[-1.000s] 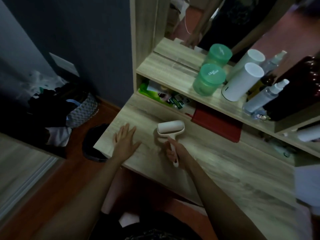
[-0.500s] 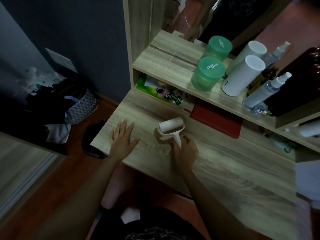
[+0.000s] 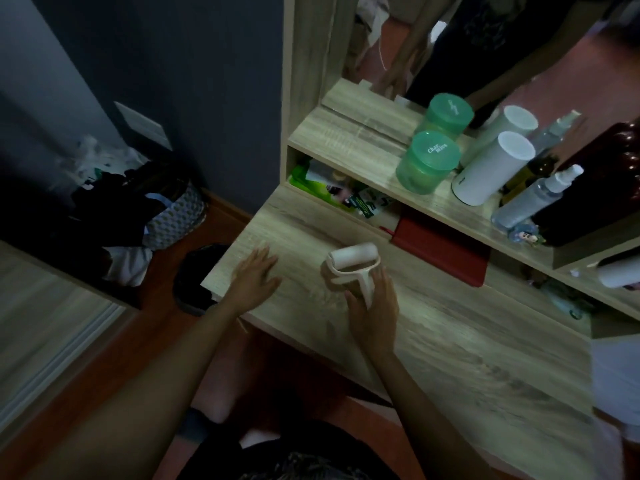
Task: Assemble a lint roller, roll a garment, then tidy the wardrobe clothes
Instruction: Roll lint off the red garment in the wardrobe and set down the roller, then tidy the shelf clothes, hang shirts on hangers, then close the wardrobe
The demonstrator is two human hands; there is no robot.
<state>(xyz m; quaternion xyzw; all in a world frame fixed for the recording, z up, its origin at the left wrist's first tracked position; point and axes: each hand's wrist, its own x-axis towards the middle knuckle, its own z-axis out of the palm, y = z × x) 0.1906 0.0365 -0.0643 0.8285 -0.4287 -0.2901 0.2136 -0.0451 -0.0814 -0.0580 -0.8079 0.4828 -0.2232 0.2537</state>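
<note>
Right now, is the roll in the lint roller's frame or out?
In. The lint roller has its white roll seated between the frame's arms; the right hand grips its handle.

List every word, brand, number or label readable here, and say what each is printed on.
"Char." then a second word, seemingly "Miss" or "Bliss": white print on the front green jar's lid.
Script on the mirrored jar lid: too blurred to read.
Print on the green packets under the shelf: too small.
Dark mark low on the white cylinder: unreadable.
Lint roller: no text visible.
</note>
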